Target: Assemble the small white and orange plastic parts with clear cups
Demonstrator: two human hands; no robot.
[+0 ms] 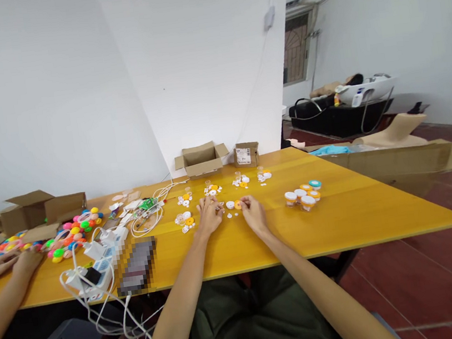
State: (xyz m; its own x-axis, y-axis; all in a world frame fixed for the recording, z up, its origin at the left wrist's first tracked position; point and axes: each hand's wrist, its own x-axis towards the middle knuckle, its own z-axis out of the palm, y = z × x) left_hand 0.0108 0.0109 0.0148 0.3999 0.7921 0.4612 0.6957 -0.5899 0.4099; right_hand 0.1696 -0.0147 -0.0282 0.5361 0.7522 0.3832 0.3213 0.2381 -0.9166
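My left hand [210, 215] is over the table in front of me, its fingers curled together around something small that I cannot make out. Facing it, my right hand [254, 213] has thumb and fingertips pinched; what they hold, if anything, is hidden. An orange disc [238, 205] lies right at the right fingertips, with a white round cap [230, 205] beside it, between the hands. A small white piece [229, 215] rests just in front of them. Left of my left hand sits a group of white and orange round parts [189, 221].
Small piles of similar parts [241, 181] lie farther back, before two cardboard boxes [204, 167]. Several lidded clear cups [307, 202] stand at right. At left are a phone [136, 266], a power strip [101, 271] with cables, colourful balls [67, 239] and another person's hands [26, 262].
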